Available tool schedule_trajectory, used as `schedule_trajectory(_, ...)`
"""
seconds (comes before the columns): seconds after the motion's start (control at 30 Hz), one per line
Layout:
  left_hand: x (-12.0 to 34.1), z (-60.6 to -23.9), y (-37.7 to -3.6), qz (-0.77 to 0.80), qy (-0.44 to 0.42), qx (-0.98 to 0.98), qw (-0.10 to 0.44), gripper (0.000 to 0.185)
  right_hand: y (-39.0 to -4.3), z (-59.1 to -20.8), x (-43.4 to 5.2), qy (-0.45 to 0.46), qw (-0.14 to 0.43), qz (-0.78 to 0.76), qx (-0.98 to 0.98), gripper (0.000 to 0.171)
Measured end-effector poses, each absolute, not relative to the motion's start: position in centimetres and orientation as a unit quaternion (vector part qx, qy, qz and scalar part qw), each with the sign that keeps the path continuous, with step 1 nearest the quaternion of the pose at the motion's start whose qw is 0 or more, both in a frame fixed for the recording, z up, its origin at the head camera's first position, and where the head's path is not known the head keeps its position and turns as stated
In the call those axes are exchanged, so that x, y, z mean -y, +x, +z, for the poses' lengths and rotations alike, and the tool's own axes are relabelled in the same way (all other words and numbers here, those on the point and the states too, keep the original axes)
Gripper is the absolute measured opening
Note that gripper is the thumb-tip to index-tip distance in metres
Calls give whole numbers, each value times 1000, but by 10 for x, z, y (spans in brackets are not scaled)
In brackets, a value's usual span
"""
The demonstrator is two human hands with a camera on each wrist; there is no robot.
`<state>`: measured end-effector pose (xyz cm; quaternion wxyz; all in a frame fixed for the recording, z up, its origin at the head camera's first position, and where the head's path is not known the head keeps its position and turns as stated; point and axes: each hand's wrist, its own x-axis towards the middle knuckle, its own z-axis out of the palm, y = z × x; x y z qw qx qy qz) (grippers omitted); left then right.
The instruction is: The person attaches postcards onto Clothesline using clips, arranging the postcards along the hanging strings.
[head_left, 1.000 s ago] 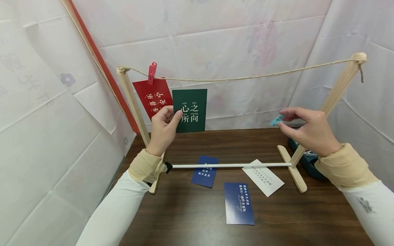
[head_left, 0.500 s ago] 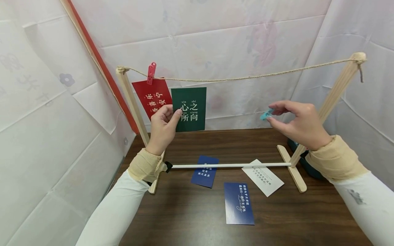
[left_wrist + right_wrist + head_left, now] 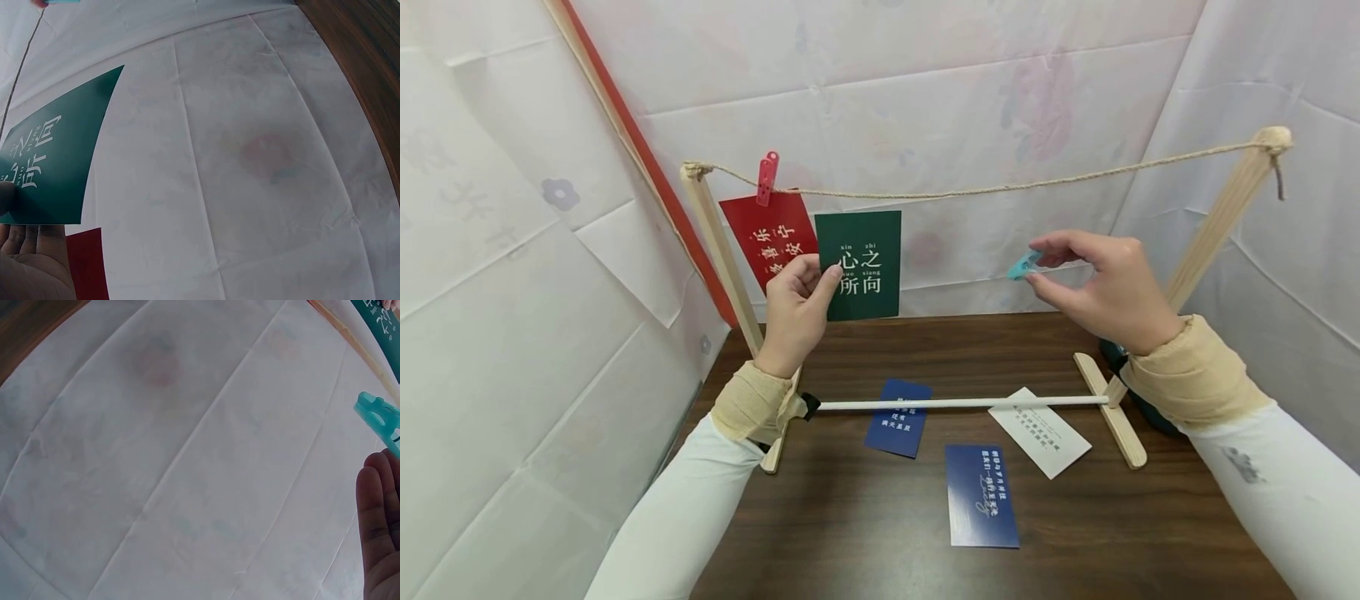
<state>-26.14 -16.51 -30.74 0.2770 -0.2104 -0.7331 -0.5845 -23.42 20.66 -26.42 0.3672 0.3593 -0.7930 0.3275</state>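
My left hand [image 3: 797, 310] pinches the lower left corner of a green card [image 3: 859, 265] with white characters, holding it upright just below the twine line [image 3: 970, 191]. The same green card [image 3: 53, 159] fills the left of the left wrist view. My right hand [image 3: 1105, 287] pinches a small teal clothespin [image 3: 1023, 265] between thumb and fingers, in the air right of the card and below the twine. The teal clothespin [image 3: 380, 419] shows at the right edge of the right wrist view. A red card [image 3: 767, 237] hangs from the twine by a pink clothespin [image 3: 767, 177].
The twine runs between two wooden posts, left [image 3: 722, 258] and right [image 3: 1217, 217], joined by a white rod [image 3: 962, 403]. Two blue cards [image 3: 898, 417] [image 3: 982, 495] and a white card [image 3: 1040, 432] lie on the dark wooden table [image 3: 850, 517]. A dark teal box [image 3: 1138, 400] sits behind my right wrist.
My right hand has carried the teal clothespin left and slightly upward, toward the green card. My left hand and the green card have stayed almost still.
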Motion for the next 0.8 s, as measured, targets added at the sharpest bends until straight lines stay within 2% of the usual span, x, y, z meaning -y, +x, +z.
schedule_trajectory(0.8, 165, -304, -261, -582, -208, 737, 275, 22, -240, -232, -167, 406, 374, 294, 781, 28)
